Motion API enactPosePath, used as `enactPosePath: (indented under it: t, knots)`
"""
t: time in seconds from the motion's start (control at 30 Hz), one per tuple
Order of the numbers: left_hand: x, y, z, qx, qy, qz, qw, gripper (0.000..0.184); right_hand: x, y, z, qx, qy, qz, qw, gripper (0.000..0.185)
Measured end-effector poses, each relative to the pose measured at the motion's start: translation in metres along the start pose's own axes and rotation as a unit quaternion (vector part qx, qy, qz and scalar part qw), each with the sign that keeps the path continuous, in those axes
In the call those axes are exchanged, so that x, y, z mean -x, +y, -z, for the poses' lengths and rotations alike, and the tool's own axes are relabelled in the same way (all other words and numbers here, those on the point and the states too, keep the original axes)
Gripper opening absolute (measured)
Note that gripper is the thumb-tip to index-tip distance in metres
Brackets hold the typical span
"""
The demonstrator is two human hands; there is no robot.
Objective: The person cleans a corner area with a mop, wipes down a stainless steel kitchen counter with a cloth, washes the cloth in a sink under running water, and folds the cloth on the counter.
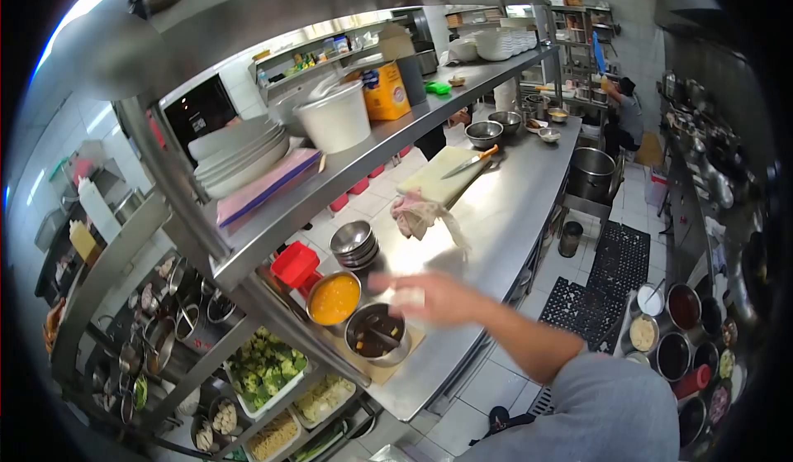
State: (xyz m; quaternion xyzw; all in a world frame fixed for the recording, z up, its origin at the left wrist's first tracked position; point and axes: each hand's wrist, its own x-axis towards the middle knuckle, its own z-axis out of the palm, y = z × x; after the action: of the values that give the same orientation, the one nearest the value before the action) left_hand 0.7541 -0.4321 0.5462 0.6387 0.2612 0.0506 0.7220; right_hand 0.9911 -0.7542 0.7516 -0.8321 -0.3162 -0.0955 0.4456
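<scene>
My right hand point(425, 298), blurred at the fingertips, reaches over the steel counter point(487, 251) beside a bowl of dark sauce point(376, 335) with a utensil in it. Whether the hand holds anything cannot be made out. A bowl of beaten egg point(334, 298) stands to the left of the sauce bowl. Behind them is a stack of small metal bowls point(354, 245). A crumpled cloth point(425, 216) lies near a pale cutting board point(450, 173), on which an orange-handled knife point(472, 161) rests. My left hand is not visible.
An overhead shelf point(363, 164) carries stacked plates point(239, 158), a white bucket point(334, 116) and a yellow box point(385, 92). Broccoli point(264, 369) sits in a tray below. Another person point(629, 113) is in the far aisle. Pots and sauces point(673, 354) line the right side.
</scene>
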Motion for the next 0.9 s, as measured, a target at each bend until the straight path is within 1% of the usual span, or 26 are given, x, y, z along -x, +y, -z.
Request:
enactPosePath:
  t: [0.03,0.07,0.1,0.13,0.17,0.2,0.27,0.3,0.33,0.37,0.4,0.43,0.47,0.5,0.57,0.6,0.63,0.7,0.73,0.77,0.83,0.87,0.9]
  knots:
    - [0.000,0.014,-0.018,-0.042,-0.015,-0.009,0.999,0.047,0.014,0.010,-0.022,-0.032,-0.057,0.010,0.998,0.043]
    - [-0.004,0.015,-0.029,-0.079,-0.059,-0.043,0.994,0.046,0.031,0.008,-0.036,-0.078,-0.092,0.009,0.993,0.040]
    - [-0.005,0.017,-0.043,-0.072,-0.066,-0.046,0.994,0.046,0.054,0.039,-0.075,-0.091,-0.035,0.100,0.990,0.036]
    - [-0.005,0.018,-0.059,-0.066,-0.075,-0.049,0.994,0.046,0.080,0.053,-0.093,-0.092,-0.136,0.009,0.986,0.027]
    - [-0.008,0.019,-0.070,-0.065,-0.087,-0.054,0.993,0.046,0.110,0.080,-0.125,-0.110,-0.188,0.040,0.975,0.023]
    - [-0.013,0.008,-0.073,0.022,-0.124,-0.004,0.992,0.047,0.130,0.102,-0.145,-0.127,-0.237,0.070,0.961,0.021]
    - [-0.025,0.005,-0.088,0.010,-0.150,0.029,0.988,0.049,0.160,0.086,-0.141,-0.133,-0.310,-0.018,0.941,0.022]
    - [-0.022,0.010,-0.098,0.007,-0.164,0.050,0.985,0.050,0.179,0.087,-0.148,-0.128,-0.295,-0.040,0.946,0.023]
    - [-0.021,0.022,-0.105,-0.008,-0.237,0.034,0.971,0.051,0.196,0.094,-0.159,-0.118,-0.279,-0.061,0.951,0.025]
    - [-0.034,0.016,-0.107,-0.047,-0.250,0.020,0.967,0.051,0.211,0.103,-0.169,-0.107,-0.262,-0.080,0.956,0.026]
    - [-0.059,0.002,-0.109,-0.088,-0.263,0.003,0.961,0.050,0.229,0.114,-0.178,-0.110,-0.218,-0.095,0.965,0.034]
    - [-0.072,-0.005,-0.108,-0.131,-0.277,-0.013,0.952,0.050,0.238,0.119,-0.176,-0.095,-0.215,-0.147,0.961,0.038]
    - [-0.057,0.008,-0.118,0.036,-0.335,0.001,0.942,0.049,0.245,0.117,-0.166,-0.084,-0.212,-0.200,0.953,0.042]
    - [-0.052,0.020,-0.127,0.025,-0.344,-0.005,0.939,0.050,0.257,0.114,-0.163,-0.076,-0.209,-0.254,0.941,0.046]
    - [-0.050,0.033,-0.132,0.003,-0.369,-0.015,0.929,0.051,0.301,0.120,-0.176,-0.070,-0.038,-0.360,0.930,0.054]
    - [-0.065,0.025,-0.125,-0.010,-0.383,0.015,0.924,0.049,0.335,0.146,-0.207,-0.055,0.077,-0.393,0.915,0.053]
    - [-0.064,0.031,-0.119,-0.036,-0.398,0.012,0.917,0.049,0.377,0.176,-0.245,-0.036,0.187,-0.421,0.887,0.052]
    - [-0.056,0.041,-0.115,-0.081,-0.424,0.005,0.902,0.048,0.464,0.189,-0.291,-0.058,0.267,-0.595,0.756,0.045]
    - [-0.057,0.039,-0.111,-0.083,-0.446,0.002,0.891,0.046,0.509,0.179,-0.314,-0.151,0.294,-0.715,0.616,0.037]
    - [-0.057,0.032,-0.105,-0.077,-0.459,0.014,0.885,0.046,0.562,0.170,-0.351,-0.092,0.297,-0.767,0.561,0.032]
    - [-0.056,0.018,-0.095,-0.072,-0.489,0.037,0.869,0.044,0.646,0.102,-0.403,0.068,0.165,-0.805,0.566,0.031]
    - [-0.047,0.012,-0.093,-0.086,-0.469,0.023,0.879,0.037,0.668,0.067,-0.417,0.015,0.119,-0.832,0.542,0.031]
    - [-0.044,0.006,-0.090,-0.080,-0.503,0.045,0.859,0.035,0.696,0.032,-0.434,-0.042,0.076,-0.853,0.514,0.031]
